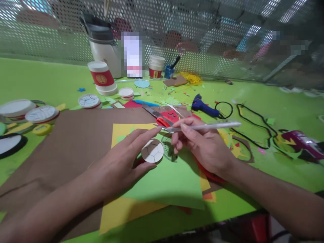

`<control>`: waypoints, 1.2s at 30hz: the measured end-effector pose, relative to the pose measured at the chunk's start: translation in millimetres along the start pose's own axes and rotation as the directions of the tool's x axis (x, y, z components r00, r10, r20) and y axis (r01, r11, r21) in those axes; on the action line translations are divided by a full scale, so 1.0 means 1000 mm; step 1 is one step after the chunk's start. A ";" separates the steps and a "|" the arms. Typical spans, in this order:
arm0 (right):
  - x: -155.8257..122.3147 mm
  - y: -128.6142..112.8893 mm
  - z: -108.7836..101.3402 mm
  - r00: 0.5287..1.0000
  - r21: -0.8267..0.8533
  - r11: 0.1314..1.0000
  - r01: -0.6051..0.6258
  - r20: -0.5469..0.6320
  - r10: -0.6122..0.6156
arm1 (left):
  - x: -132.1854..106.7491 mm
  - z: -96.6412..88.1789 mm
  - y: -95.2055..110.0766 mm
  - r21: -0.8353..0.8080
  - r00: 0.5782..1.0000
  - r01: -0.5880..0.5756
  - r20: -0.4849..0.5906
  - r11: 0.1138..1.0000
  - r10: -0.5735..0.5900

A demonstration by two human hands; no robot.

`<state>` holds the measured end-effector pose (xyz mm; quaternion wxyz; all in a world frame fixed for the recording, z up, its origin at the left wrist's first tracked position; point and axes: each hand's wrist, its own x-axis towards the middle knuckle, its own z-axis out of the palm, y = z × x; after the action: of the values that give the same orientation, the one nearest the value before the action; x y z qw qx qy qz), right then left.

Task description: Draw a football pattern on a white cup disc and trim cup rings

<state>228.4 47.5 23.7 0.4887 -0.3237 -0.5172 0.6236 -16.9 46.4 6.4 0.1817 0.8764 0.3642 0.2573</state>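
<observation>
My left hand (124,162) holds a small round paper-cup bottom (153,151) between thumb and fingers; pen lines divide its white face into cells. My right hand (202,146) pinches a slim white pen (205,126) that lies nearly level, its tip pointing left just above the disc. Both hands rest over a light green sheet (167,182) stacked on yellow paper (121,209) and a large brown card (71,145).
A utility knife (157,116) lies just behind the hands. A blue glue gun (202,106) and black cord (253,126) sit to the right. Marked discs (42,114), red-banded paper cups (102,77) and a mesh fence (202,40) lie left and behind.
</observation>
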 end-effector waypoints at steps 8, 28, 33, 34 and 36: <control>-0.001 -0.003 -0.003 0.996 -0.406 0.911 0.070 -0.029 -0.089 | -0.001 -0.005 0.003 0.000 0.992 0.046 -0.116 0.999 -0.046; -0.005 0.009 0.017 0.980 -0.282 0.957 -0.067 0.163 0.117 | -0.003 -0.004 0.011 -0.110 0.953 -0.061 -0.303 0.992 0.025; -0.006 0.012 0.019 0.987 -0.286 0.957 -0.057 0.127 0.097 | -0.003 -0.003 0.010 -0.101 0.964 -0.015 -0.265 0.995 -0.012; -0.006 0.012 0.020 0.988 -0.295 0.954 -0.056 0.123 0.096 | -0.003 -0.002 0.009 -0.102 0.966 -0.011 -0.259 0.995 -0.016; -0.006 0.012 0.019 0.987 -0.317 0.947 -0.054 0.125 0.098 | -0.003 -0.002 0.008 -0.100 0.968 -0.002 -0.251 0.995 -0.024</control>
<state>209.2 36.0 16.5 0.3695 -0.3723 -0.6295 0.5732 -14.9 39.2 10.9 0.1786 0.8245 0.3759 0.3833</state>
